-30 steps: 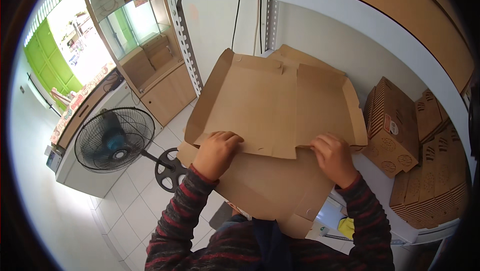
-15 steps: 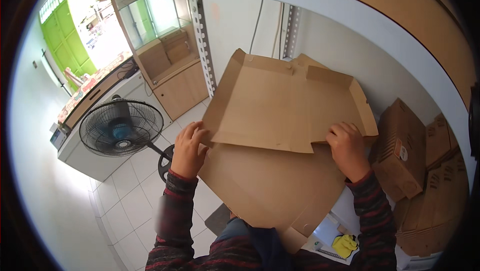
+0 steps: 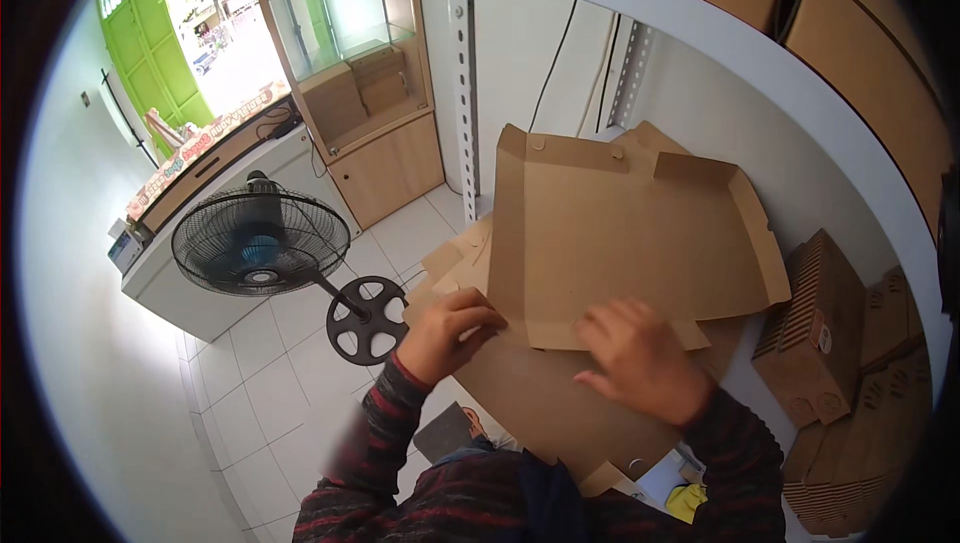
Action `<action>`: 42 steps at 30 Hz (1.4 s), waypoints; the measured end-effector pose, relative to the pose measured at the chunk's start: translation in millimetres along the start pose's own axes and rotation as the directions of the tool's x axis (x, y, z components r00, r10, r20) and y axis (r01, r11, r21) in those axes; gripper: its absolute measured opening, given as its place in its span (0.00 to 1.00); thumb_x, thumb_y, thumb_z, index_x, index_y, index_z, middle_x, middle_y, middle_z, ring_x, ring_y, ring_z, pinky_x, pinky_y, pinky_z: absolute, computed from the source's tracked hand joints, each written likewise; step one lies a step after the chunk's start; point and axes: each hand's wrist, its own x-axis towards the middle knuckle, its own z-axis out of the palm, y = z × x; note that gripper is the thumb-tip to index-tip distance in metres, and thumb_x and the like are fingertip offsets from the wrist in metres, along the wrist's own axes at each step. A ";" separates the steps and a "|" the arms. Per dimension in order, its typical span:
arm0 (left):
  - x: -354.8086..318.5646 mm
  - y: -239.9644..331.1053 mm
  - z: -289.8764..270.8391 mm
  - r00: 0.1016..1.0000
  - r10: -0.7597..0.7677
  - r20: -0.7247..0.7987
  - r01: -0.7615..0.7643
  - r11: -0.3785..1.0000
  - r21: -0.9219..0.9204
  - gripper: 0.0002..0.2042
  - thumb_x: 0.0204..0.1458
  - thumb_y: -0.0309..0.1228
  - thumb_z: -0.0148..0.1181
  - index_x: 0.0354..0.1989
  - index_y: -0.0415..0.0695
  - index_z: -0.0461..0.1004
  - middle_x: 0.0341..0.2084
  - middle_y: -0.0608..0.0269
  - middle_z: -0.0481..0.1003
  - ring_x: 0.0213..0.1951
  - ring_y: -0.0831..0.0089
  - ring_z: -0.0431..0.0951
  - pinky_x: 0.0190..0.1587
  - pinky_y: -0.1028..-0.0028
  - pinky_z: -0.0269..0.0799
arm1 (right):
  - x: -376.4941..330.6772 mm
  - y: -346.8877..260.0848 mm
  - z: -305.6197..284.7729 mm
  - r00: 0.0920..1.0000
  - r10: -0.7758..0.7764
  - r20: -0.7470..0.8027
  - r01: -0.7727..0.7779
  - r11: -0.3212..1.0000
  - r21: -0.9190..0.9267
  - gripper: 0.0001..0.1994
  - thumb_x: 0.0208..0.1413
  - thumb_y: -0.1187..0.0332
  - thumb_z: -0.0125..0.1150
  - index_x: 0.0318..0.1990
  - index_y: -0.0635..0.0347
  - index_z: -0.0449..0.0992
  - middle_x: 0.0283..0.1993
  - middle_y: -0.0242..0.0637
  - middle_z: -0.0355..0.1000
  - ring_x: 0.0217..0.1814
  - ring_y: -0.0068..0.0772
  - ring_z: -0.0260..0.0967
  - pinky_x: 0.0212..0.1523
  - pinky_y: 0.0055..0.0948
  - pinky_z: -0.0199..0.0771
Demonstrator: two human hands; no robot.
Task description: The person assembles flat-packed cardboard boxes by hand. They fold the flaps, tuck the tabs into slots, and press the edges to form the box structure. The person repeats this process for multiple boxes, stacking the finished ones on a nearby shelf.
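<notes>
A flat brown cardboard box blank (image 3: 630,243) lies before me, with its left, far and right flaps partly raised. My left hand (image 3: 450,335) is closed at its near left corner, with finger and thumb pinched on the edge. Over the near edge is my right hand (image 3: 645,358), slightly blurred, thumb and fingers apart, nothing gripped. Whether its fingertips touch the cardboard I cannot tell. Beneath the blank lies another cardboard sheet (image 3: 550,398), reaching toward my body. More cardboard pieces (image 3: 465,263) show at the left, partly covered.
Brown cartons (image 3: 815,333) are stacked at right. A white metal shelf frame (image 3: 640,8) arches above, with boxes (image 3: 880,53) on top. A black fan (image 3: 262,243) stands left, near a wood and glass cabinet (image 3: 390,168). A yellow cloth (image 3: 686,503) lies low, near my right arm.
The blank has turned slightly, and its left flap stands up more. My right hand has left the near right edge and moved left, opening. My left hand remains at the near left corner.
</notes>
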 end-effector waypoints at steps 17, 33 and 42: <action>3.1 8.4 23.1 0.980 -0.146 -0.131 0.135 0.986 -0.095 0.06 0.44 0.26 0.69 0.29 0.45 0.77 0.23 0.66 0.75 0.32 0.68 0.72 0.41 0.69 0.67 | 0.0 10.8 66.6 0.822 -0.383 -0.422 0.311 0.922 -0.230 0.04 0.41 0.73 0.59 0.26 0.59 0.71 0.29 0.34 0.70 0.31 0.31 0.71 0.36 0.29 0.72; 16.4 10.9 8.1 0.980 0.168 0.108 -0.173 0.984 0.036 0.19 0.46 0.21 0.62 0.47 0.56 0.80 0.34 0.74 0.77 0.45 0.70 0.75 0.61 0.57 0.52 | -6.4 17.2 64.2 0.756 -0.471 -0.454 0.387 0.882 -0.269 0.04 0.44 0.73 0.62 0.23 0.56 0.71 0.34 0.35 0.76 0.35 0.28 0.73 0.41 0.29 0.74; 8.8 15.7 3.7 0.975 0.075 0.207 -0.075 0.997 -0.006 0.13 0.49 0.26 0.64 0.44 0.50 0.79 0.35 0.70 0.77 0.47 0.68 0.72 0.60 0.61 0.52 | -7.6 12.3 68.1 0.752 -0.459 -0.472 0.394 0.888 -0.236 0.04 0.45 0.73 0.61 0.24 0.55 0.72 0.35 0.35 0.77 0.36 0.28 0.74 0.43 0.30 0.74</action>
